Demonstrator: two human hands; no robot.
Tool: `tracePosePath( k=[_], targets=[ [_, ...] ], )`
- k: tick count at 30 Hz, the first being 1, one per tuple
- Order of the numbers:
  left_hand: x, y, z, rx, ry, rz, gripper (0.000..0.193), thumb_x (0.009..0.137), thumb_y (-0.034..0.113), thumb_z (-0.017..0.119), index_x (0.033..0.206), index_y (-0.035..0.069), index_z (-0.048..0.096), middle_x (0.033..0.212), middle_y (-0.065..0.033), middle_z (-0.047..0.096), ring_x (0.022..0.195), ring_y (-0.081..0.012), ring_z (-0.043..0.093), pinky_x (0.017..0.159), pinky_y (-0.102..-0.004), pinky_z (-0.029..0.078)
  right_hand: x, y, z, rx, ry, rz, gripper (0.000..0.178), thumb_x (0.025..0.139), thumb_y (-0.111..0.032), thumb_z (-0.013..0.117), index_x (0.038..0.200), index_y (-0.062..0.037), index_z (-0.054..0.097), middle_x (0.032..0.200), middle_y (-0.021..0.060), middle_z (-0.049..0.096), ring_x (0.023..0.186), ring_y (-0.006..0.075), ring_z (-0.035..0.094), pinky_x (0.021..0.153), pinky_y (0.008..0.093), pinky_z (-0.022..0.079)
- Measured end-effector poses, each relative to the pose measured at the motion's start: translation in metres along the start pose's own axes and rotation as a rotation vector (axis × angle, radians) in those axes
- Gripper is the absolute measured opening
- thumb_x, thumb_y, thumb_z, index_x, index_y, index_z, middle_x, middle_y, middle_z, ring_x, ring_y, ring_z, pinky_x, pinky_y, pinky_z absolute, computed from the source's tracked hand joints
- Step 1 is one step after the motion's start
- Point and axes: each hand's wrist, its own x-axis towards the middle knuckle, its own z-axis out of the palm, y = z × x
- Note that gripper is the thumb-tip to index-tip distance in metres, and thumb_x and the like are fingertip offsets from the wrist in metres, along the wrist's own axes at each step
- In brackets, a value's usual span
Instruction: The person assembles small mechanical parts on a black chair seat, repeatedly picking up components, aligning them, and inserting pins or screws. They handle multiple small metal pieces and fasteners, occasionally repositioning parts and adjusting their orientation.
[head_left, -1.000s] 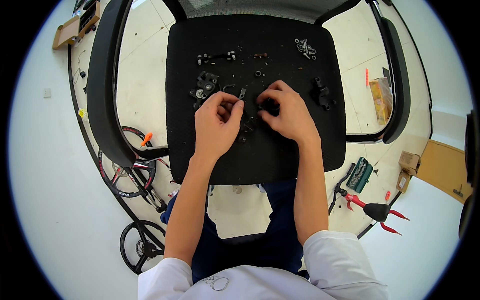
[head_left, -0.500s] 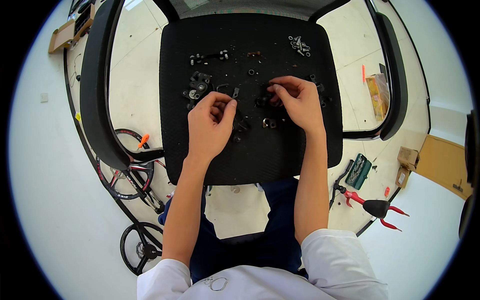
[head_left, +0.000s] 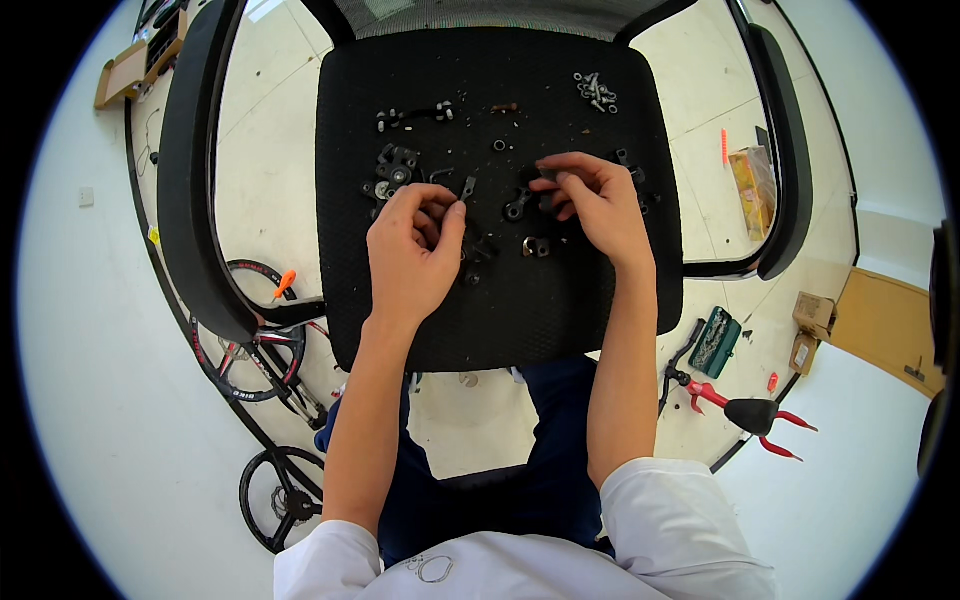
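landmark for all places: the black seat (head_left: 560,320) of an armchair, which carries loose small parts.

left hand (head_left: 412,255): over the left-centre of the seat. grip nearly closed, fingers curled, thumb tip close to the forefinger. a flat dark piece (head_left: 468,186) shows at the fingertips, left of the seat's middle; cannot tell whether the grip has hold of it or only lies beside it.

right hand (head_left: 605,210): over the right half of the seat. fingers bent, thumb and forefinger drawn toward each other; something dark shows at the fingertips, but black on black, so cannot tell whether it is held. just beside them, near the centre of the seat, lies a black eyelet part (head_left: 517,205). a small bright-edged piece (head_left: 536,246) lies slightly nearer the seat's front edge.

other parts on the seat: black mechanism (head_left: 397,165) at its left; small ring (head_left: 499,146) beyond its middle; brown piece (head_left: 505,107) toward its back; black bar with silver ends (head_left: 415,117) at its back left; pile of silver fasteners (head_left: 597,93) at its back right; another black part (head_left: 622,157) at its right, partly hidden by the right hand.

floor: green case (head_left: 715,342) and red frame piece (head_left: 708,393) off the seat's front right; orange-handled item (head_left: 285,284) off its left side.
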Motion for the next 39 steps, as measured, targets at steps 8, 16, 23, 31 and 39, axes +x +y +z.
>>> tracePosePath(
  k=[8, 16, 23, 31, 39],
  targets=[
    [0.0, 0.002, -0.001, -0.017, -0.003, -0.018, 0.006, 0.086, 0.005, 0.07, 0.091, 0.002, 0.067, 0.076, -0.0023, 0.062, 0.056, -0.0058, 0.051, 0.049, -0.021, 0.039, 0.001, 0.0, -0.001, 0.019, -0.001, -0.016, 0.026, 0.09, -0.002, 0.053, 0.109, 0.0037, 0.069, 0.092, 0.0119, 0.075, 0.071, 0.01, 0.067, 0.061, 0.0222, 0.051],
    [0.0, 0.0, 0.0, 0.003, -0.001, -0.01, 0.006, 0.087, 0.005, 0.07, 0.091, 0.002, 0.067, 0.076, -0.002, 0.062, 0.056, -0.0053, 0.051, 0.049, -0.0208, 0.038, -0.001, 0.005, -0.002, -0.347, 0.107, -0.151, 0.018, 0.08, -0.004, 0.071, 0.098, -0.0024, 0.075, 0.08, 0.0007, 0.065, 0.067, 0.0056, 0.057, 0.06, 0.0218, 0.045],
    [0.0, -0.001, 0.001, -0.008, -0.001, 0.003, 0.005, 0.087, 0.005, 0.069, 0.09, 0.001, 0.067, 0.076, -0.0021, 0.062, 0.056, -0.0059, 0.05, 0.049, -0.0212, 0.038, -0.005, 0.001, 0.012, -0.546, 0.065, -0.418, 0.036, 0.073, -0.009, 0.079, 0.109, -0.0085, 0.074, 0.102, 0.0071, 0.062, 0.084, 0.0178, 0.062, 0.074, 0.0287, 0.051],
    [0.0, -0.001, 0.001, 0.01, 0.001, -0.015, 0.005, 0.087, 0.005, 0.069, 0.09, 0.002, 0.067, 0.076, -0.0019, 0.062, 0.057, -0.0063, 0.05, 0.049, -0.0217, 0.038, -0.002, 0.003, 0.02, -0.601, 0.051, -0.277, 0.027, 0.071, -0.008, 0.081, 0.098, -0.0056, 0.074, 0.105, 0.0091, 0.061, 0.084, 0.0208, 0.064, 0.075, 0.0319, 0.053],
    [0.001, -0.001, 0.001, 0.016, -0.001, -0.002, 0.005, 0.087, 0.005, 0.069, 0.09, 0.002, 0.067, 0.076, -0.0018, 0.062, 0.057, -0.0058, 0.05, 0.049, -0.0212, 0.038, 0.0, 0.004, 0.005, -0.348, 0.165, -0.221, 0.015, 0.081, -0.002, 0.077, 0.096, 0.0018, 0.073, 0.093, 0.0056, 0.068, 0.074, 0.0107, 0.066, 0.065, 0.0229, 0.053]
  ],
)
